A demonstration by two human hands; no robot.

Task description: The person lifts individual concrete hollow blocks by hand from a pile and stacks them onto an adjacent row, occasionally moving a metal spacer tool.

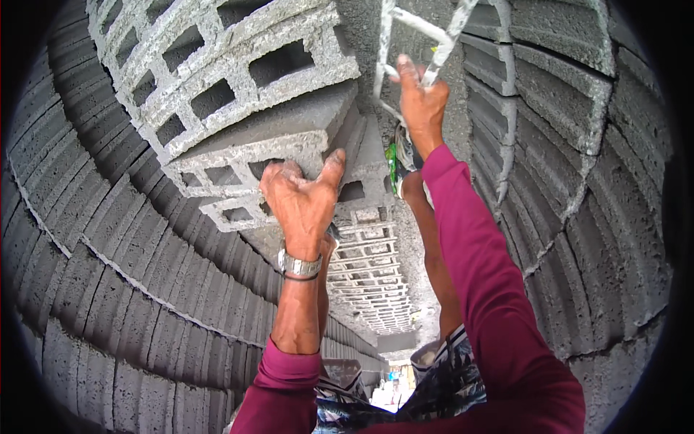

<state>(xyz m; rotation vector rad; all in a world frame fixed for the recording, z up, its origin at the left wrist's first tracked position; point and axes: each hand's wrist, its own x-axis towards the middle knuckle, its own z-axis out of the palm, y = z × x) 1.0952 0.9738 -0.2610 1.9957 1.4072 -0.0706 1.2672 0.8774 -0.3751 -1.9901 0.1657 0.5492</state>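
Note:
My left hand [300, 199], with a metal watch [300, 264] on its wrist, is closed over the edge of a grey hollow concrete block [246, 153]. The fingertips reach into or behind the block and are partly hidden. That block lies tilted at the bottom of a pile of hollow blocks [238, 105], with another hollow block [224, 210] just below it. Farther right, my right hand [425, 105] is wrapped round the lower end of a whitish, crusted metal frame [419, 25] with a crossbar. The frame's upper end runs out of view.
Stacked concrete blocks rise as walls on the left [137, 267] and right [557, 145]. A row of hollow blocks [369, 267] lies low between my legs. My foot, in a green and dark shoe [394, 166], stands on the narrow grey floor [444, 123] beside the right stack.

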